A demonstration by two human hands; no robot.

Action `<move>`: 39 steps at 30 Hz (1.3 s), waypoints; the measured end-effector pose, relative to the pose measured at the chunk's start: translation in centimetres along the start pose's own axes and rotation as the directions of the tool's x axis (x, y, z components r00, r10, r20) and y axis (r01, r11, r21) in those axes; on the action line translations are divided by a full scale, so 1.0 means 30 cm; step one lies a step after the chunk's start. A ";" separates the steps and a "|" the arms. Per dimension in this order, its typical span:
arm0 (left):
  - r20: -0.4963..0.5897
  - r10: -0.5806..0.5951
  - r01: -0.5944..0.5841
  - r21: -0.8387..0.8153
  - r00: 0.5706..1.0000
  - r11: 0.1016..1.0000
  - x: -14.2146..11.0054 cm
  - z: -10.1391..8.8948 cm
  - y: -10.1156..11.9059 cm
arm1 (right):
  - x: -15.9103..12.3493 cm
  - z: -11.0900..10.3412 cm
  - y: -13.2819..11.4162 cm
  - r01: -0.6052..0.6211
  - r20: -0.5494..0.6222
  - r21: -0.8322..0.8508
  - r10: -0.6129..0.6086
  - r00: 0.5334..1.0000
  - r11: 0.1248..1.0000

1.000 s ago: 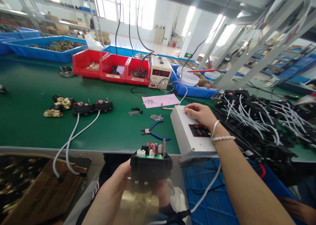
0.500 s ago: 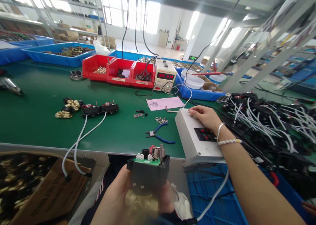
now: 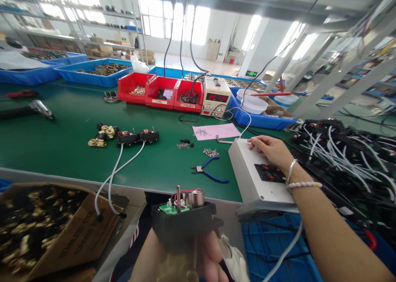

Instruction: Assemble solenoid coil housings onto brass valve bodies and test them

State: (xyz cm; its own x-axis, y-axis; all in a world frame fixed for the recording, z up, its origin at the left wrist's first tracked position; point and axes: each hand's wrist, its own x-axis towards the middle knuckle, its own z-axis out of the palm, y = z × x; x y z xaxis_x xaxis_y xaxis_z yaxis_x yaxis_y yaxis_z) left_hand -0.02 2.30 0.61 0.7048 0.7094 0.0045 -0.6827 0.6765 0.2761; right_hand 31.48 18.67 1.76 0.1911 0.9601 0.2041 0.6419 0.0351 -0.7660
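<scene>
My left hand (image 3: 204, 255) is closed round a brass valve body that carries an open black actuator housing (image 3: 182, 222), held up low in front of me. A green circuit board, a small motor and a metal shaft stand out of its top. A white cable runs from it down to the right. My right hand (image 3: 269, 149) rests on the far top of a white control box (image 3: 255, 179) with red and black switches; its fingers lie flat, pressing near the box's far edge.
Blue-handled pliers (image 3: 210, 172), small screws (image 3: 210, 152) and a pink paper (image 3: 215, 131) lie on the green table. Behind stand red bins (image 3: 161, 93) and a power supply (image 3: 216, 100). Wired actuators pile up at right (image 3: 346, 158); a cardboard box of brass parts (image 3: 37, 228) is at lower left.
The housing in my left hand has turned, so its metal shaft now stands on the left of the board. The view has swung left. My right hand stays on the box.
</scene>
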 end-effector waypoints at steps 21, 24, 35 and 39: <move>0.208 0.103 -0.070 -0.163 0.973 0.984 0.023 -0.074 -0.019 | -0.003 -0.005 -0.024 0.012 -0.014 -0.014 -0.012 1.000 1.000; 0.138 0.082 -0.062 -0.145 0.987 0.988 0.011 -0.049 -0.001 | -0.005 0.003 -0.023 0.013 -0.027 -0.017 -0.013 1.000 1.000; -0.087 0.151 -0.162 -0.133 0.985 0.978 0.015 0.002 0.045 | -0.216 -0.077 -0.165 0.213 -0.377 -0.097 -0.234 0.896 0.972; -0.203 0.219 -0.225 -0.005 0.954 0.974 0.011 0.007 0.058 | -0.519 0.018 -0.191 0.372 0.402 0.072 -0.368 0.839 0.926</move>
State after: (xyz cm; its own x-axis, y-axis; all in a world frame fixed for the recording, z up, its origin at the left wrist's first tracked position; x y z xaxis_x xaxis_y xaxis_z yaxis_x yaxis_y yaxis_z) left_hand -0.94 3.66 1.31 0.4835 0.8655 -0.1305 -0.8247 0.5004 0.2635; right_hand 24.44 3.66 2.63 -0.3743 0.9037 0.2079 0.6118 0.4091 -0.6770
